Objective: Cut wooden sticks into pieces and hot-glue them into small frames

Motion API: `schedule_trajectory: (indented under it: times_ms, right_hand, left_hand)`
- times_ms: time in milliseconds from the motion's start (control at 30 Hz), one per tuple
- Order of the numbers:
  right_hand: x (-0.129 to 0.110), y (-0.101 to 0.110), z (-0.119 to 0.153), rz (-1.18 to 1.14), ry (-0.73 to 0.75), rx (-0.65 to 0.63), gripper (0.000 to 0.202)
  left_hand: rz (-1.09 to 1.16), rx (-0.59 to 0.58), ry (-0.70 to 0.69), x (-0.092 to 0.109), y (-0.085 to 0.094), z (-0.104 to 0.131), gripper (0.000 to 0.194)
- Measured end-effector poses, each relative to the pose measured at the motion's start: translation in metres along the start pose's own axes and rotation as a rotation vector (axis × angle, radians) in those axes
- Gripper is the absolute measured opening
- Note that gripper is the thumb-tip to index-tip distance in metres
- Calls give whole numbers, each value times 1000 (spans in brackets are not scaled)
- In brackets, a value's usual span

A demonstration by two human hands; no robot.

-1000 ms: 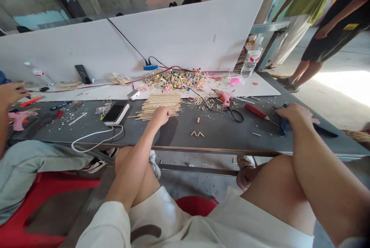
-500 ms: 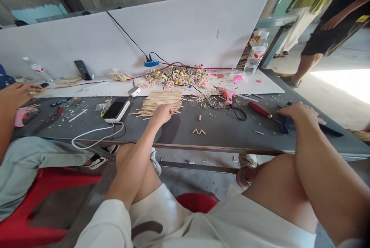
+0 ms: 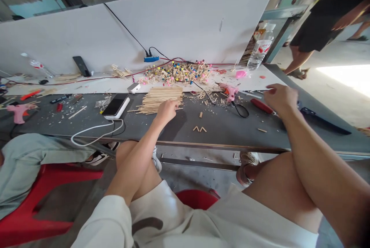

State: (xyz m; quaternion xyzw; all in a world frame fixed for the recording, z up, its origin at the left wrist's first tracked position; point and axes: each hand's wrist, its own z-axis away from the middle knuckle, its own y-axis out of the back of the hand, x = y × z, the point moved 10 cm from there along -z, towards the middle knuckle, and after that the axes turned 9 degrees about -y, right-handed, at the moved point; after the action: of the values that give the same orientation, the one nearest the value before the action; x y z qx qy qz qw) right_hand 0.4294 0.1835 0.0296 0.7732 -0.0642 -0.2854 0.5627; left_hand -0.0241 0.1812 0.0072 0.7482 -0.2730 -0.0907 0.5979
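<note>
My left hand [image 3: 167, 111] is closed at the right side of a flat bundle of thin wooden sticks [image 3: 157, 97]; whatever its fingers may hold is hidden. Over the right part of the table, my right hand [image 3: 281, 97] has its fingers loosely bent and apart, with no held thing showing. Just left of and below it lies a red-handled tool [image 3: 261, 106], its far end covered by the hand. A long dark tool [image 3: 326, 120] lies to the right of my wrist. Short stick pieces in a zigzag [image 3: 199, 129] and a small wooden piece [image 3: 200, 115] lie between my hands.
A pink glue gun [image 3: 231, 93] with a looped black cable lies beyond the zigzag. Behind the bundle is a heap of sticks with coloured balls [image 3: 180, 72]. A phone on a white block [image 3: 116, 106], a water bottle [image 3: 261, 49] and another pink glue gun [image 3: 17, 112] are around.
My right hand has lifted off the tools at the right and moved left and away from me. My left hand has shifted slightly right. The neighbour's hands have left the view.
</note>
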Motion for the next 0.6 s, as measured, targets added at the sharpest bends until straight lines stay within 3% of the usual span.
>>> schedule_trajectory:
  times_ms: [133, 267, 367, 500, 600]
  right_hand:
    - [-58, -39, 12, -56, 130, -99, 28]
    - [-84, -68, 14, -61, 117, -134, 32]
    - [-87, -80, 14, -67, 51, -152, 46]
    - [-84, -80, 14, -134, -31, -128, 67]
    - [-80, -67, 16, -201, -62, -51, 58]
  left_hand:
    - [146, 48, -212, 53, -12, -5, 28]
    - [187, 46, -403, 94, -27, -5, 36]
    - [172, 18, -482, 108, -37, -4, 38]
    - [187, 14, -503, 110, -42, -2, 28]
    - [265, 54, -459, 103, -36, 0, 26]
